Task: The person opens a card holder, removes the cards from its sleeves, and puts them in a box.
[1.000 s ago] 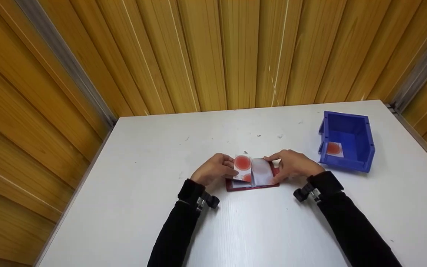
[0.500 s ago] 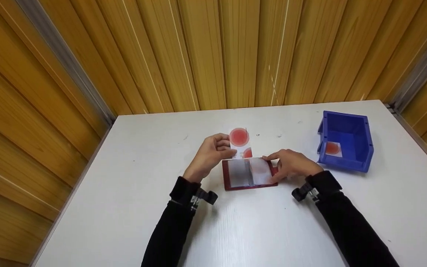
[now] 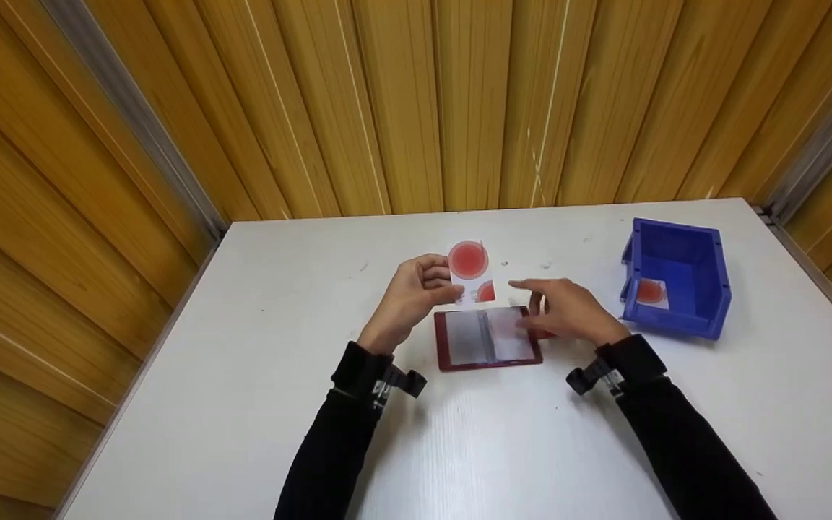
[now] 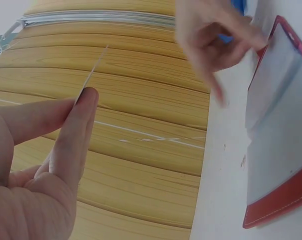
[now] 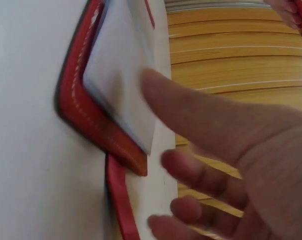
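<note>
My left hand point(image 3: 414, 296) pinches a white card point(image 3: 469, 261) with red circles between thumb and fingers, above the far edge of a card holder. In the left wrist view the card point(image 4: 93, 70) shows as a thin edge. The red card holder point(image 3: 465, 339) lies spread on the table, with clear plastic sleeves point(image 5: 123, 75) inside and a red closing strap point(image 5: 122, 200) at its right. My right hand point(image 3: 571, 310), its fingers extended and holding nothing, hovers over the holder's right side. It is motion-blurred in the left wrist view.
A blue plastic bin point(image 3: 690, 289) stands at the right of the white table point(image 3: 300, 325), with another red-circled card point(image 3: 651, 292) inside. A wood-patterned panel wall point(image 3: 401, 108) rises behind the table's far edge.
My left hand has lifted the card away from the holder's left sleeve, towards the far side. My right hand has let go of the holder's right side and lifted slightly.
</note>
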`<state>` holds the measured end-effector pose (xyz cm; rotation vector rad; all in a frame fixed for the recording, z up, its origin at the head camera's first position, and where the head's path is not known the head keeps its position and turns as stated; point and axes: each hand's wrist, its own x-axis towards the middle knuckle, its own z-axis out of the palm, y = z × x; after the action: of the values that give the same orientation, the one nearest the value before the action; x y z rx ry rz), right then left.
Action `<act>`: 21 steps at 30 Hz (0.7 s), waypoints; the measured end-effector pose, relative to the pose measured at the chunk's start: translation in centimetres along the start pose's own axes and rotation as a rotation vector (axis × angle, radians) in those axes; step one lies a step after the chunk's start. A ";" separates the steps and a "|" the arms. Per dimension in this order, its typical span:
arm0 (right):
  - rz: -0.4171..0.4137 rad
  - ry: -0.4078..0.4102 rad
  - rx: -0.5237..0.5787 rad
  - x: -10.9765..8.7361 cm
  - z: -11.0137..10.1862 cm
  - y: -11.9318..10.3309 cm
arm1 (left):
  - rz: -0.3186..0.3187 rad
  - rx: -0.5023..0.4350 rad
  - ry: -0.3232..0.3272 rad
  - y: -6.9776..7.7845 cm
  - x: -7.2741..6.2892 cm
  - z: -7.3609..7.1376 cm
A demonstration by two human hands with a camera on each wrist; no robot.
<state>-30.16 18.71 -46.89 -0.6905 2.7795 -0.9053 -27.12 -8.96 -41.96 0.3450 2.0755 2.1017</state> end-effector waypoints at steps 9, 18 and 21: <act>-0.008 0.322 0.689 0.2 1.3 -4.0 | -0.067 0.037 -0.018 -1.5 0.2 3.2; -0.004 0.634 0.570 0.1 5.3 -6.0 | -0.060 0.072 -0.036 -2.5 -0.5 5.8; -0.002 0.686 0.513 0.1 5.8 -5.8 | -0.066 0.058 -0.033 -2.6 -0.6 6.0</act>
<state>-26.50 11.49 -48.19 -0.3305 2.8225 -2.0761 -24.92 -3.30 -44.51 0.3130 2.1024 1.9893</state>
